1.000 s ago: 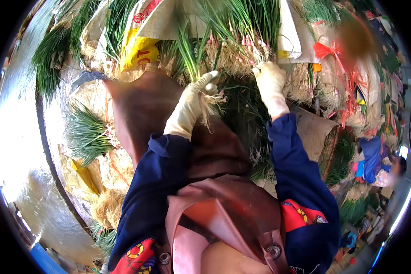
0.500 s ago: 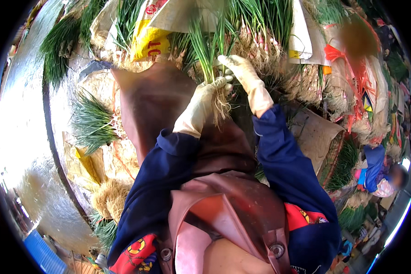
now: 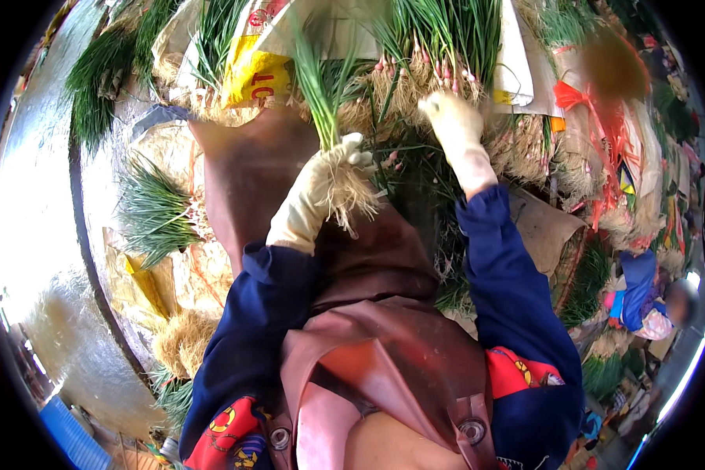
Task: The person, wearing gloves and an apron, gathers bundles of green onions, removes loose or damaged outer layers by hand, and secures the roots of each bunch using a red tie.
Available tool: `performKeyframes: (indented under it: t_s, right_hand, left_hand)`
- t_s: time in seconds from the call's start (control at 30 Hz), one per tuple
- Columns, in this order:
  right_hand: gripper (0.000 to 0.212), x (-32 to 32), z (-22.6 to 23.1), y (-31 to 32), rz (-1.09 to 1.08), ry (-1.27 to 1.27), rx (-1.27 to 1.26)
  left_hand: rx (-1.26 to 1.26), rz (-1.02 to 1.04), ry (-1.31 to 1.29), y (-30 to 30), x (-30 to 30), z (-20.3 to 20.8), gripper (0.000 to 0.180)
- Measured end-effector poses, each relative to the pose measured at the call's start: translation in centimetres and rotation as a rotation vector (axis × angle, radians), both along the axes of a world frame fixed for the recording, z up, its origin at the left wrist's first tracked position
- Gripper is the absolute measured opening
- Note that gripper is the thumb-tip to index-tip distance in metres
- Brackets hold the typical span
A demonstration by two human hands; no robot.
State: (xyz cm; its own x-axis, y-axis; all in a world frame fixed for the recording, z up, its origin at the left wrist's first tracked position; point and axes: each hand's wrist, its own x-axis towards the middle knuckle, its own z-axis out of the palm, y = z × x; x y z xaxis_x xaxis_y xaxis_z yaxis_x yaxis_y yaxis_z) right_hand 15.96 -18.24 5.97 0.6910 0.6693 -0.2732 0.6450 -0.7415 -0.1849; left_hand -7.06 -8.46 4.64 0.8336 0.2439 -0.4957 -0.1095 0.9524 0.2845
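My left hand (image 3: 307, 194), in a pale glove, is closed round a small bunch of green onions (image 3: 326, 117). Their leaves point up and away, and the tangled pale roots hang over my fingers. My right hand (image 3: 456, 129), gloved too, is at the near edge of a large heap of green onions (image 3: 458, 55) with pinkish bulbs and stringy roots. Its fingers are curled in; whatever they pinch, if anything, is hidden. Below and between my hands lie loose dark green stalks (image 3: 415, 184) with a few small bulbs.
A brown apron (image 3: 251, 164) covers my lap. To the left, another green onion bundle (image 3: 160, 215) rests on tan sacking beside a wet grey floor (image 3: 43, 235). Red plastic ties (image 3: 603, 125) and sacks are at the right. Another person (image 3: 642, 294) is at the far right.
My hands have moved apart. The left has drawn back and leftward with its bunch; the right has left that bunch and shifted rightward to the heap.
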Motion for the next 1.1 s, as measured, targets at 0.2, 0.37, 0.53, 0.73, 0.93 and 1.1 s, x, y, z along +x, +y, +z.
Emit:
performKeyframes:
  t_s: [0.2,0.37,0.53,0.73,0.93,1.1]
  right_hand:
    - [0.033,4.9,-5.2,5.6,-0.009,-0.07,0.171]
    - [0.023,-2.2,-1.3,4.1,-0.207,1.041,0.578]
    - [0.018,-2.8,-2.4,3.4,-0.227,1.153,0.585]
    - [0.024,-4.0,0.1,3.1,0.067,0.117,0.181]
    - [0.023,-0.5,-2.6,1.0,0.037,-0.066,0.09]
    - [0.046,2.3,-0.7,-0.4,0.247,-0.12,-0.002]
  left_hand:
    - [0.218,-0.12,0.144,-0.1,3.3,-0.8,0.032]
    - [0.254,0.031,0.18,-1.0,4.1,-0.3,0.032]
    - [0.2,-0.053,0.392,-1.7,5.2,-0.5,0.021]
    - [0.216,-0.164,0.269,-1.1,4.3,-1.4,0.023]
    - [-0.052,-0.167,-0.081,-0.6,0.7,2.5,0.03]
    - [0.093,0.167,0.091,1.2,-1.5,4.8,0.032]
